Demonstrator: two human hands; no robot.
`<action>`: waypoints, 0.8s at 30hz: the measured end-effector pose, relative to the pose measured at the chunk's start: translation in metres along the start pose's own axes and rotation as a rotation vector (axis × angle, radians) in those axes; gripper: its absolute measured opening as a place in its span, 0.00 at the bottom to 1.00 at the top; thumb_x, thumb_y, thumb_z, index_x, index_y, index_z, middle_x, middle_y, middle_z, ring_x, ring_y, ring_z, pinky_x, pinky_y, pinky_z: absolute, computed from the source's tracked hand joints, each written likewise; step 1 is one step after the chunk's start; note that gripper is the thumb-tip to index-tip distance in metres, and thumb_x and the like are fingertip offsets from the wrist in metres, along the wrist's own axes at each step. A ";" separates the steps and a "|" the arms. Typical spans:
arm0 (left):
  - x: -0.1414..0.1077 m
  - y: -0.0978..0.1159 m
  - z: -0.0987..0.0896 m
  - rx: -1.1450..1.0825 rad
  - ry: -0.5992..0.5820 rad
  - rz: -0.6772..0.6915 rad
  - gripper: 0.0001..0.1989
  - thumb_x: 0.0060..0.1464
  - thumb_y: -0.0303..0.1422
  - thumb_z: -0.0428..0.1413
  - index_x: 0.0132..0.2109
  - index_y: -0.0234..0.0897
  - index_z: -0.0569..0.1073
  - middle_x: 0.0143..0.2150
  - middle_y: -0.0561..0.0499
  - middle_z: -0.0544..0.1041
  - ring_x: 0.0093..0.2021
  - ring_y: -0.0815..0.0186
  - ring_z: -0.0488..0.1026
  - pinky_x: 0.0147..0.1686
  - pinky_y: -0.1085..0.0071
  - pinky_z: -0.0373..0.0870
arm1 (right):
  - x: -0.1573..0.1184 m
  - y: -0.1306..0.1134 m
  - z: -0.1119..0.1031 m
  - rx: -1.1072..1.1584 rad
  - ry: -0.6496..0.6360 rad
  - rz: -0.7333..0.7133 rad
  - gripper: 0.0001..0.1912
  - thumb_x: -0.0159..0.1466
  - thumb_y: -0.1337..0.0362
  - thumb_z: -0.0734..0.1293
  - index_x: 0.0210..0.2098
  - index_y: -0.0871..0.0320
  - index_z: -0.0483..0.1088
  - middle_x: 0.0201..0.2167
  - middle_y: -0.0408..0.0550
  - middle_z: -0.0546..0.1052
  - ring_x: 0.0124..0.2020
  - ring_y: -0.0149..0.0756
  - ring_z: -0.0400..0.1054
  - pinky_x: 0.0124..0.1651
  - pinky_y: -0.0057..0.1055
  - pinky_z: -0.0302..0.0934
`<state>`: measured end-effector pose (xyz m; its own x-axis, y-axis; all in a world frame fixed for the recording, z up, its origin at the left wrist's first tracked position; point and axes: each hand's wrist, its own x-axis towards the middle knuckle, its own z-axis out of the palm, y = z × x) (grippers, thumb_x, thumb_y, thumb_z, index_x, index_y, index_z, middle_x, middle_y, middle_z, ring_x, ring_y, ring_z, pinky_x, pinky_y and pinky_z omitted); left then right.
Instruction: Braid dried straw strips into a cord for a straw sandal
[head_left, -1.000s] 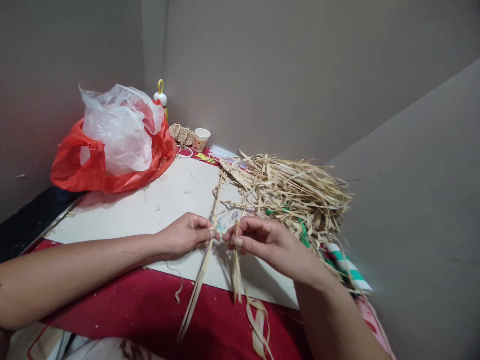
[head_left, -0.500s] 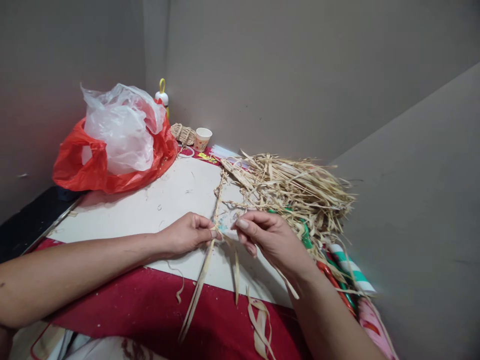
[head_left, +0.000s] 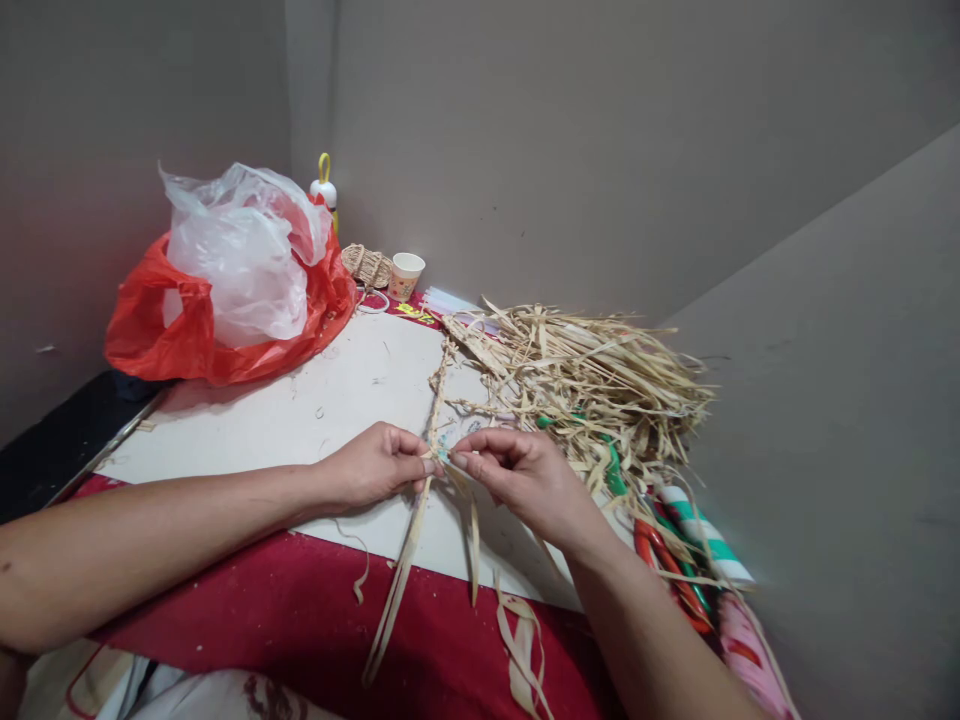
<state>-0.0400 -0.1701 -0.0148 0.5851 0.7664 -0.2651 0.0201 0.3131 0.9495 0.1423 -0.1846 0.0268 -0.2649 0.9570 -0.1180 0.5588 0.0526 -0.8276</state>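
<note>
A thin braided straw cord [head_left: 437,400] runs from the far straw heap toward me, its loose strands [head_left: 403,580] trailing over the near table edge. My left hand [head_left: 379,465] pinches the cord between thumb and forefinger where the braid meets the loose strands. Just to its right, my right hand [head_left: 525,480] is closed, with thumb and forefinger pinched on a straw strand close to the left fingertips. Another flat strand [head_left: 473,550] hangs down between the hands. The exact crossing of strands is partly covered by fingers.
A heap of dry straw [head_left: 592,360] lies at right, with red-handled scissors [head_left: 671,580] and a striped roll [head_left: 705,535] below it. Red and white plastic bags [head_left: 232,270] stand at left. A paper cup [head_left: 406,277] and a woven straw piece [head_left: 367,265] sit behind.
My right hand has moved left, bringing its pinched fingertips up to the cord beside my left fingers. My left hand has kept its hold in place.
</note>
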 end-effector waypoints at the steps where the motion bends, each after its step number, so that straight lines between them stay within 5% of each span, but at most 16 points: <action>1: 0.000 0.000 0.000 0.004 0.002 0.000 0.14 0.48 0.38 0.57 0.23 0.32 0.69 0.13 0.59 0.59 0.15 0.78 0.48 0.18 0.74 0.40 | 0.000 0.000 0.001 -0.026 0.009 -0.008 0.10 0.57 0.60 0.65 0.28 0.60 0.73 0.15 0.38 0.61 0.17 0.25 0.52 0.21 0.24 0.47; 8: 0.000 -0.002 -0.001 0.050 0.012 0.045 0.13 0.51 0.36 0.55 0.24 0.32 0.69 0.16 0.58 0.63 0.18 0.77 0.53 0.20 0.75 0.48 | -0.001 0.005 0.008 -0.247 -0.017 -0.151 0.11 0.61 0.63 0.61 0.25 0.59 0.69 0.18 0.41 0.66 0.22 0.29 0.57 0.26 0.25 0.52; 14: 0.003 -0.007 -0.002 0.077 0.015 0.085 0.12 0.50 0.35 0.55 0.24 0.30 0.70 0.19 0.55 0.67 0.21 0.75 0.58 0.25 0.75 0.53 | -0.002 0.009 0.008 -0.398 0.106 -0.363 0.06 0.60 0.66 0.64 0.29 0.57 0.73 0.38 0.50 0.72 0.41 0.37 0.65 0.43 0.33 0.58; 24: 0.001 -0.005 -0.002 0.113 0.008 0.078 0.12 0.50 0.35 0.54 0.25 0.31 0.71 0.20 0.55 0.68 0.22 0.74 0.60 0.26 0.75 0.57 | 0.002 0.014 0.014 -0.365 0.069 -0.295 0.08 0.61 0.67 0.63 0.25 0.58 0.67 0.30 0.47 0.71 0.33 0.34 0.65 0.37 0.31 0.59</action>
<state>-0.0408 -0.1699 -0.0200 0.5818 0.7906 -0.1908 0.0660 0.1879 0.9800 0.1385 -0.1862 0.0075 -0.4083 0.9020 0.1401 0.7103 0.4103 -0.5720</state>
